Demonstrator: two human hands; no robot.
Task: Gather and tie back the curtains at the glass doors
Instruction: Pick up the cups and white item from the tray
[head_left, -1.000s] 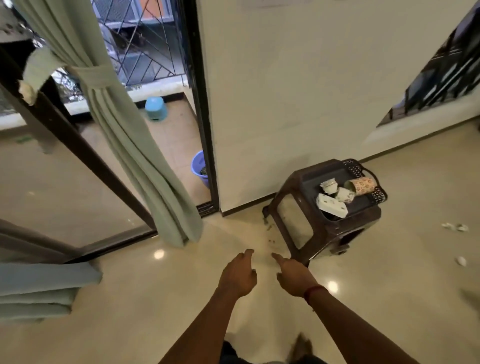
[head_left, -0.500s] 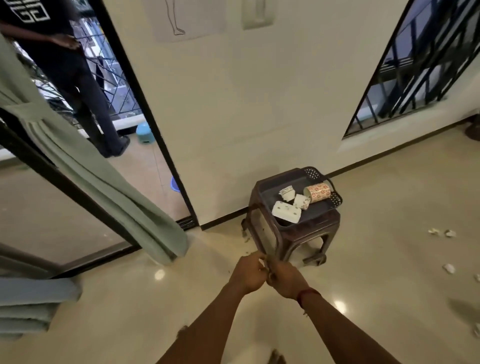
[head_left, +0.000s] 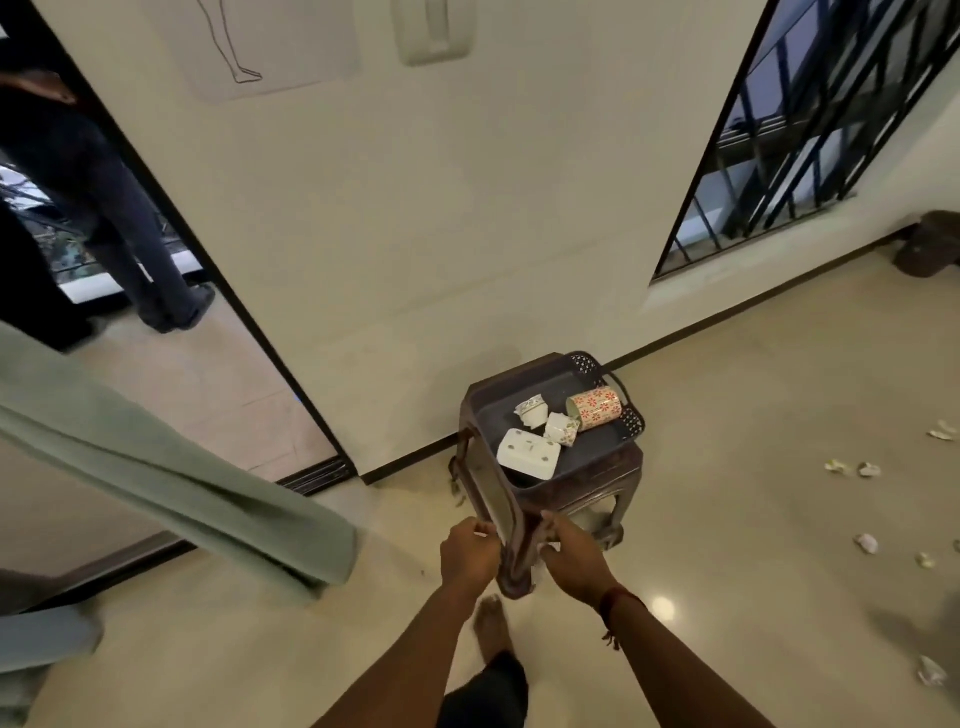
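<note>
Since half a second ago we have closed on the brown stool; both arms reach forward and down. Our left hand and right hand curl their fingers round its near leg. Left of the fingers, well apart, hangs the green curtain.

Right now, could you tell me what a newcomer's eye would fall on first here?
At bottom centre, the left hand and the right hand grip the near leg of a brown stool. On it sits a dark tray, which holds a red-patterned cup lying on its side beside white crockery. At the left, a pale green curtain slants down.
</note>
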